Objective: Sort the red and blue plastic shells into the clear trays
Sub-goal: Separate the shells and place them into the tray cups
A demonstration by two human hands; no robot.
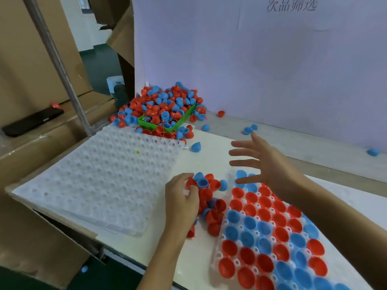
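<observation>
Left hand sits knuckles-up on the counter, fingers curled against a small heap of shells just left of the filled tray; whether it grips one, I cannot tell. Right hand hovers above that tray's far end, palm turned left, fingers spread wide and straight, holding nothing. Red and blue shells fill the tray's pockets. Left of it lies an empty clear tray; beyond, a green bin overflows with shells.
</observation>
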